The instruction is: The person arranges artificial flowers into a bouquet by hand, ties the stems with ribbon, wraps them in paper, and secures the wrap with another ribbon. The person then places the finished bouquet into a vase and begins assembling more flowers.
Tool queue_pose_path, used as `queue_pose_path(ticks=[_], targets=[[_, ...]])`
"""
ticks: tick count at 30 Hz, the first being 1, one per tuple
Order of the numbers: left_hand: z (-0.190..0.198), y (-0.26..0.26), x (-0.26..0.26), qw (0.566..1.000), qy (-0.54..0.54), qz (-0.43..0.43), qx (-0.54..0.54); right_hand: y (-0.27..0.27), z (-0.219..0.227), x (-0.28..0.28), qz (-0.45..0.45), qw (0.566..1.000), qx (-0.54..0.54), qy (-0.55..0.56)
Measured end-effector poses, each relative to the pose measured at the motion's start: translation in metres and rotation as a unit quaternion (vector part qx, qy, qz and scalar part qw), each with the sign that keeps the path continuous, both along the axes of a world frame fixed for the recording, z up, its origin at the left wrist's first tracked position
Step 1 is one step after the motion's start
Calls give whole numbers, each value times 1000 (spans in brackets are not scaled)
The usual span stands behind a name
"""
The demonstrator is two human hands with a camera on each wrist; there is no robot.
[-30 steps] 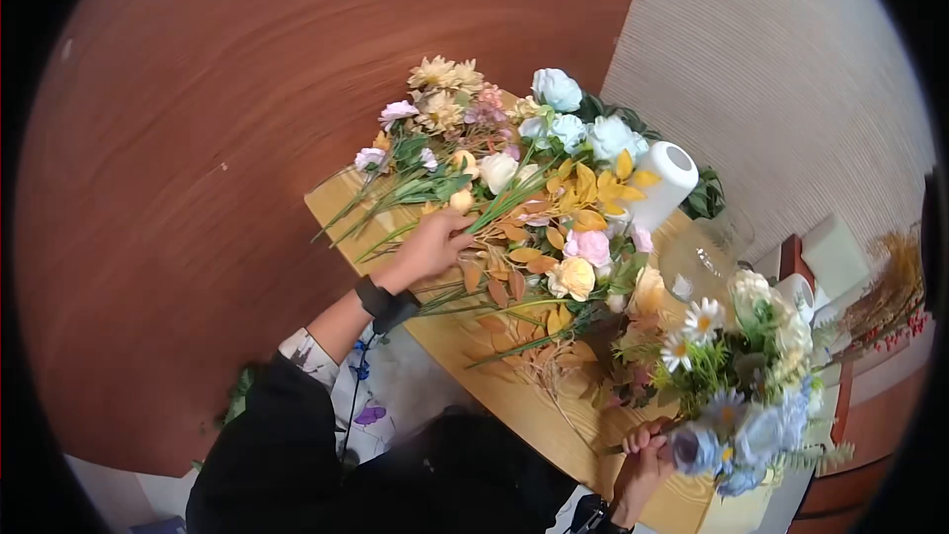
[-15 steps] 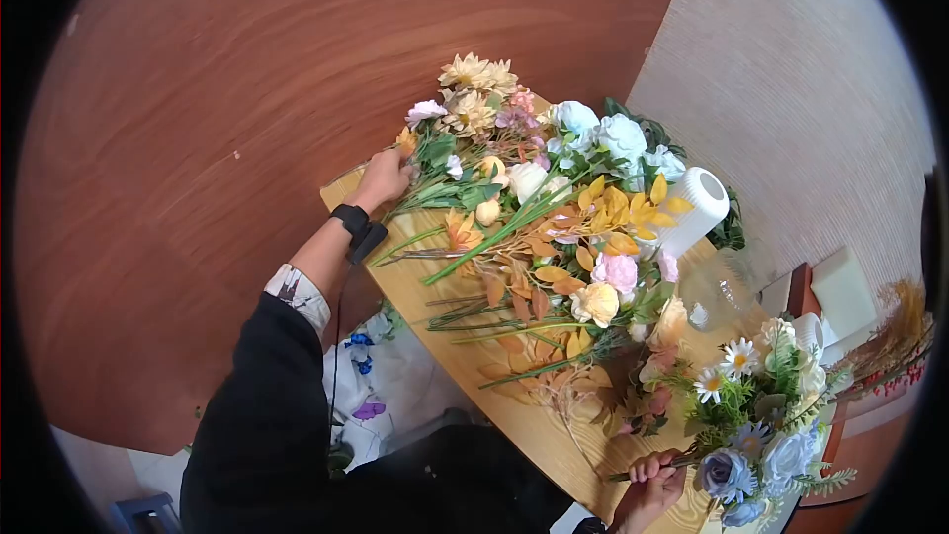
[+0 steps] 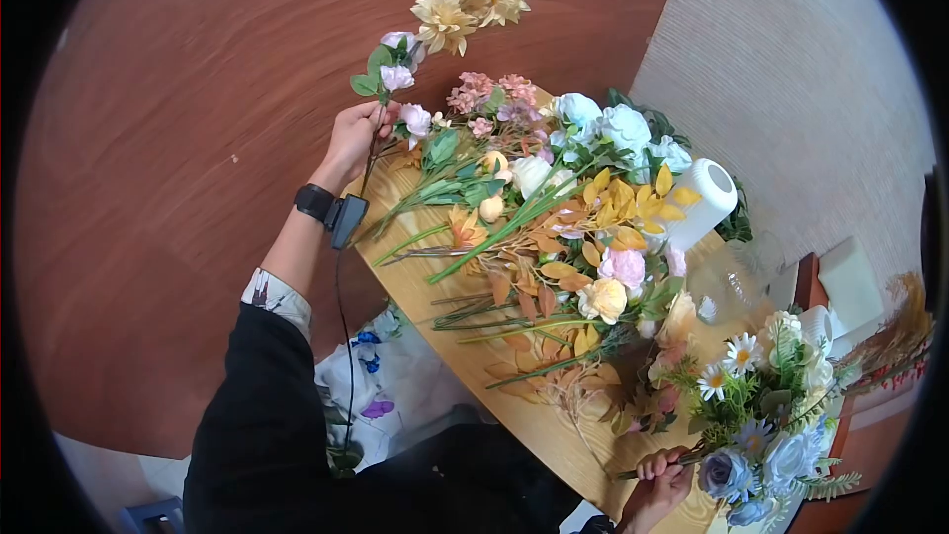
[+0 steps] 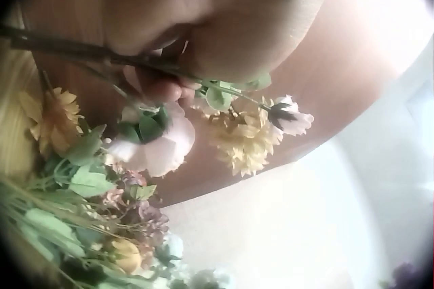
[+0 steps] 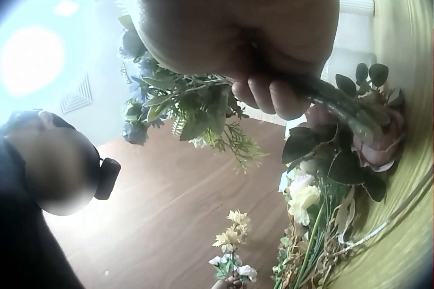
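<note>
Above the far left table edge, my left hand [image 3: 351, 143] grips thin dark flower stems [image 4: 68, 48]. They carry pale yellow blooms [image 3: 445, 22] and small lilac-white flowers [image 3: 397, 77], raised against the brown wall. My right hand [image 3: 664, 483] holds the gathered stems [image 5: 346, 109] of a bouquet low at the near right, fingers curled round them. That bouquet has blue roses [image 3: 725, 475], white daisies [image 3: 741, 354], cream flowers and green sprigs. Loose artificial flowers, among them a pink rose [image 3: 623, 267] and a peach rose [image 3: 603, 300], lie across the table between both hands.
A white ribbed vase [image 3: 697, 203] and a clear glass vase [image 3: 727, 282] stand at the table's far right. Yellow leaf sprays [image 3: 618, 203] and pale blue roses [image 3: 625, 129] lie on the wooden table [image 3: 465, 361]. A brown wall [image 3: 198, 138] rises on the left.
My left hand moved from the middle stems to the far left pile, then lifted the pale yellow and lilac-white flowers up and away. My right hand keeps its hold on the bouquet.
</note>
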State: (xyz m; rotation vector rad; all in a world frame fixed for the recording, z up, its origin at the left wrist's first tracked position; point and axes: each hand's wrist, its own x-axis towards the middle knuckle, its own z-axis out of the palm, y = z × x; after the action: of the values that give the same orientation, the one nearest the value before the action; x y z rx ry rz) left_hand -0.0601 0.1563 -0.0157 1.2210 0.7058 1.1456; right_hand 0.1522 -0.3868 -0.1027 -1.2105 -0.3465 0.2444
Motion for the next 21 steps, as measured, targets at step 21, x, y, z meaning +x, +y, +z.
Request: queue_pose_path(ticks=[21], targets=[[5,-15,44,880,224,203,367,10,25,-11,-14,998,13,66]])
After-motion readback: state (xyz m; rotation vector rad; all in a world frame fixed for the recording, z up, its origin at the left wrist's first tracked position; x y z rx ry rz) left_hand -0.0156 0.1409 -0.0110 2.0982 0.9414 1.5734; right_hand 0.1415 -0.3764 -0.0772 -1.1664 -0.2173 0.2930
